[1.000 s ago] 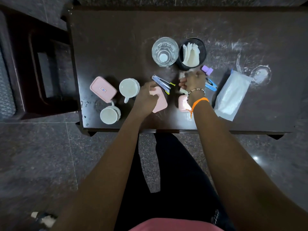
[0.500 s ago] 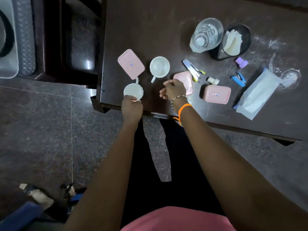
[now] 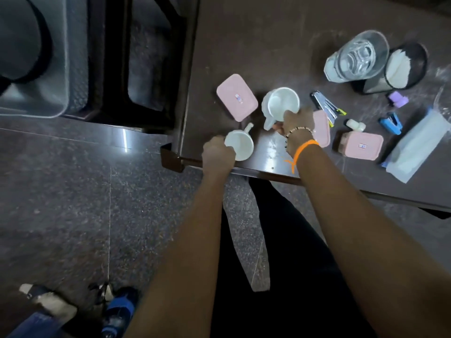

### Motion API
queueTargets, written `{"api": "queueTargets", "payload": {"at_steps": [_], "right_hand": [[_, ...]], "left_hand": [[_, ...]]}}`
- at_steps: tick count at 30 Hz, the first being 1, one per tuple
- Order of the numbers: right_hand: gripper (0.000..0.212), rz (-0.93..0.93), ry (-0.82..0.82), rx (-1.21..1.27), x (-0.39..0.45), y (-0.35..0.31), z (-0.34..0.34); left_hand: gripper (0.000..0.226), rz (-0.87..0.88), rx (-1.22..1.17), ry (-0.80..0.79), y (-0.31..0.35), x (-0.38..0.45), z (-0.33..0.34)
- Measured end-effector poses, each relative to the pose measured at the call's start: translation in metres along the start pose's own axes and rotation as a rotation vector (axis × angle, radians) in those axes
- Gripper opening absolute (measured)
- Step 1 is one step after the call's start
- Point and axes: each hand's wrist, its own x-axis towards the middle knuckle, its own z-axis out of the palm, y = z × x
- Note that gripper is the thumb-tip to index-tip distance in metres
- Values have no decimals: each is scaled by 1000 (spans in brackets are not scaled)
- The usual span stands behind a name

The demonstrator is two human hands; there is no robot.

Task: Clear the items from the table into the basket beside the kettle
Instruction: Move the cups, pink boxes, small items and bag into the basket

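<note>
My left hand grips the near white cup at its rim, close to the table's front left corner. My right hand is closed on the far white cup, which is tilted with its handle toward me. A pink box lies left of that cup. A pink lid lies partly under my right wrist, and another pink box is to its right. A grey basket stands at the far left, beyond a dark chair.
On the dark table are a glass jar, a black cup of white papers, a stapler, a small white bottle, a purple piece, a blue stapler and a tissue pack. Shoes lie on the floor.
My view swung left. My left hand went from the pink lid to the near cup. My right hand left the small items, crossed over the lid and took the far cup, tilting it.
</note>
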Motion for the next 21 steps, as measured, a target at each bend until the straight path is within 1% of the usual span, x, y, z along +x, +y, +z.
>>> {"api": "queueTargets", "payload": {"at_steps": [2,5,6,8,9,13,16,17,19,21], "right_hand": [[23,-50,-24,-23,-16,-2,-5],[11,-138,-127,-91,-54,-20,-1],[14,-168,-170,-102,-67,-29,3],[30,-220,-264,-132,-96,-50,16],[33,-250,-314,-149,-111,-60,25],[23,-383,-463,-185,-161,-99,75],[28,-483,-513,-219,-191,-128,132],[27,-512,-514,-246,-198,-136,150],[16,-539,-510,-314,-211,-151,183],[17,-506,-500,-335,-217,-161,210]], "left_hand": [[31,36,-11,9,1,-14,-12],[28,68,-69,85,-8,-33,-51],[27,74,-81,128,-12,-39,-68],[25,81,-112,222,-20,-47,-103],[24,84,-152,264,-24,-49,-122],[25,80,-304,442,-37,-47,-189],[25,44,-305,591,-51,-32,-241],[26,29,-294,610,-55,-25,-254],[28,1,-245,612,-61,-9,-276],[27,-26,-145,577,-65,8,-288]]}}
